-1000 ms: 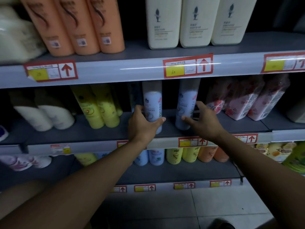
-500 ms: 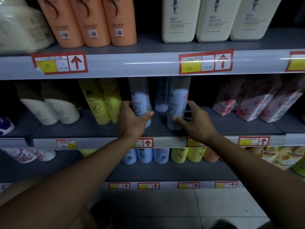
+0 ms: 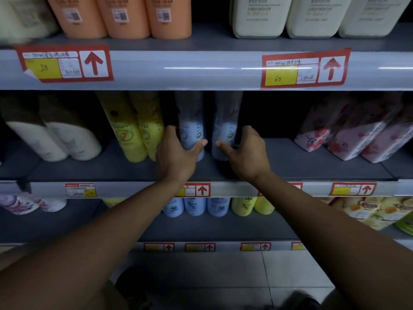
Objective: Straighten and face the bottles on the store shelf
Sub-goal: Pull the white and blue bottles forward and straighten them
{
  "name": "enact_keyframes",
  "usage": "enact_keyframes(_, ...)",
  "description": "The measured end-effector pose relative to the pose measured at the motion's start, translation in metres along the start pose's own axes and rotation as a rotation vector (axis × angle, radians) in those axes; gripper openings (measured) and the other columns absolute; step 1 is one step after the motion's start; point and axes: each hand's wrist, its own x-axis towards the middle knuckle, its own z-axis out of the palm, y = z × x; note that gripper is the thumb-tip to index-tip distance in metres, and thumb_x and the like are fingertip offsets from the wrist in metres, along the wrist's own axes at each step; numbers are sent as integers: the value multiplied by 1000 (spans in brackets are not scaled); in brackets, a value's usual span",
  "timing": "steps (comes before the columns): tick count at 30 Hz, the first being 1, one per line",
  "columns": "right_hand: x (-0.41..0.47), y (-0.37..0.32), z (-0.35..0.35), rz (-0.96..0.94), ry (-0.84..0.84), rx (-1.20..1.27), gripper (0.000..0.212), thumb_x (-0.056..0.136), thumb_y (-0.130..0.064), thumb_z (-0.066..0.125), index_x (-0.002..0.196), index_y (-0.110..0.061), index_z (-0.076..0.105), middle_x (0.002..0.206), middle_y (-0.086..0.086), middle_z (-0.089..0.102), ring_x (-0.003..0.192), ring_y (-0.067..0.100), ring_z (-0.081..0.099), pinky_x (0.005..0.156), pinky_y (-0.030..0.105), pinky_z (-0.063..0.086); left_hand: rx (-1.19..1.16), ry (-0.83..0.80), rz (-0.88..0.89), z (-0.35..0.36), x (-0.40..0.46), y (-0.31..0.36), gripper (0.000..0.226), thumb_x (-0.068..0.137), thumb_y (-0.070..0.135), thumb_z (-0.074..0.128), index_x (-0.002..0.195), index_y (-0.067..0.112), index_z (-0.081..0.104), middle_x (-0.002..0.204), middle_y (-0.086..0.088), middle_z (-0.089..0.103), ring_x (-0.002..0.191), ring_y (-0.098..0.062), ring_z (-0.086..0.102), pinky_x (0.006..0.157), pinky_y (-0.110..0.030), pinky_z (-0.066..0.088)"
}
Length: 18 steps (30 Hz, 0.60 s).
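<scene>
Two tall pale blue bottles stand upright side by side on the middle shelf. My left hand is wrapped around the base of the left blue bottle. My right hand grips the base of the right blue bottle, thumb in front and fingers behind it. A narrow dark gap separates the two bottles. Two yellow bottles stand just left of them, almost touching my left hand.
White bottles lean at the far left and pink floral packs at the right of the same shelf. Orange bottles and cream jugs fill the shelf above. Small blue and yellow bottles line the shelf below.
Both blue bottles have slid left and closer together, next to the yellow ones. My right hand now closes around its bottle. A third blue bottle behind them is no longer visible.
</scene>
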Motion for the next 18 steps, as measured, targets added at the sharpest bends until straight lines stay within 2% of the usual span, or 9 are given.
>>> enact_keyframes(6,3,-2,8,41,11,24,55,78,-53,78,107,-12,55,108,9,65,98,25,64,80,44,56,21,28,22,4,1,1,58,71,61,78,96,15,53,90,2,66,81,-18,66,67,-41,56)
enact_keyframes(11,3,-3,6,41,13,18,56,78,-54,78,108,-13,55,108,8,66,98,24,65,80,42,57,38,22,10,7,3,4,60,70,63,78,95,15,52,91,0,67,83,-20,66,66,-42,55)
enact_keyframes(18,0,-5,4,28,10,12,46,82,-49,77,98,-16,50,104,7,66,93,22,65,73,35,53,46,38,0,8,3,7,65,67,66,80,93,13,53,89,-2,66,82,-23,65,65,-42,54)
